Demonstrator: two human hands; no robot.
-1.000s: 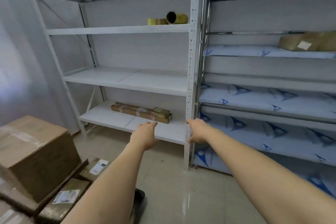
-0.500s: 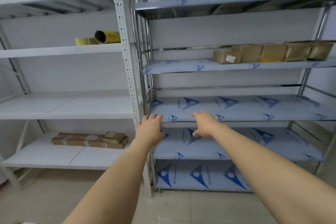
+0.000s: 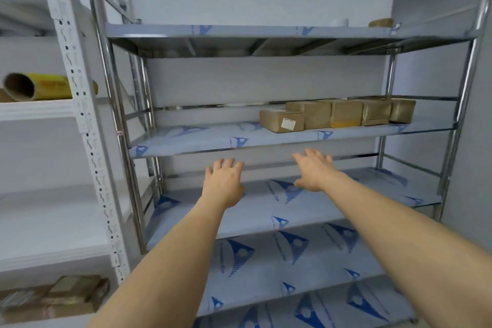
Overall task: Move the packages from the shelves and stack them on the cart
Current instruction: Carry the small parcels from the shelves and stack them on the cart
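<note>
Several brown cardboard packages [image 3: 338, 114] stand in a row on the right half of a steel rack's second shelf [image 3: 202, 138]; the nearest one [image 3: 281, 121] carries a white label. My left hand [image 3: 223, 184] and my right hand [image 3: 314, 168] reach forward with straight, spread fingers, both empty, below and in front of that shelf's edge. A long flat brown package [image 3: 53, 298] lies on the bottom shelf of the white rack at lower left. The cart is out of view.
A yellow roll with a cardboard core [image 3: 37, 86] lies on the white rack [image 3: 72, 66] at left. The steel rack's lower shelves [image 3: 292, 247] wear blue-printed film. A small brown thing [image 3: 380, 22] sits on its top shelf. A grey wall stands at right.
The view has swung right and up from the white rack to the steel rack. Both hands have risen toward the shelf with the packages, and the boxes on the cart have left the view.
</note>
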